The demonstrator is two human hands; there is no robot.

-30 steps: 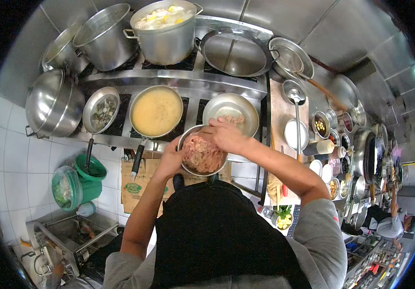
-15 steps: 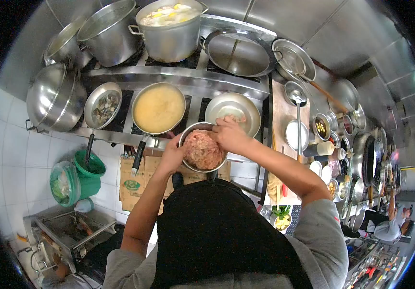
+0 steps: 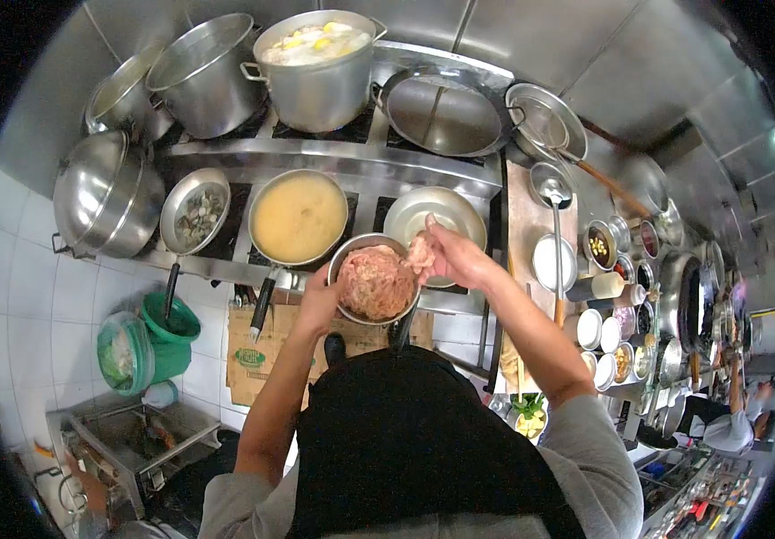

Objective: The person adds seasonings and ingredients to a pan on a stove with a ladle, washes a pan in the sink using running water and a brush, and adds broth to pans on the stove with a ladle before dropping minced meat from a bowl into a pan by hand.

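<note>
My left hand [image 3: 319, 301] grips the left rim of a metal saucepan [image 3: 362, 316], tilted in front of my apron, its black handle pointing toward me. Raw minced meat [image 3: 376, 280] fills much of it. At the saucepan's right edge, my right hand [image 3: 456, 254] is turned with the thumb up. Its fingers close on a small lump of the pink minced meat [image 3: 420, 255]. Just beyond that hand, a wide shallow pan [image 3: 423, 205] sits on the stove; I cannot tell what lies in its covered part.
On the stove are a pan of yellowish liquid [image 3: 297, 217], a pan of shellfish [image 3: 199, 216], a large stockpot [image 3: 315, 94] and a wok [image 3: 446, 117]. A ladle [image 3: 556, 234], bowls and sauce bottles crowd the right counter. Green buckets [image 3: 170, 350] stand at left. Another person [image 3: 729, 429] is far right.
My right hand has come up from the saucepan's right rim and turned over, now showing a lump of minced meat. My left hand keeps its grip on the saucepan.
</note>
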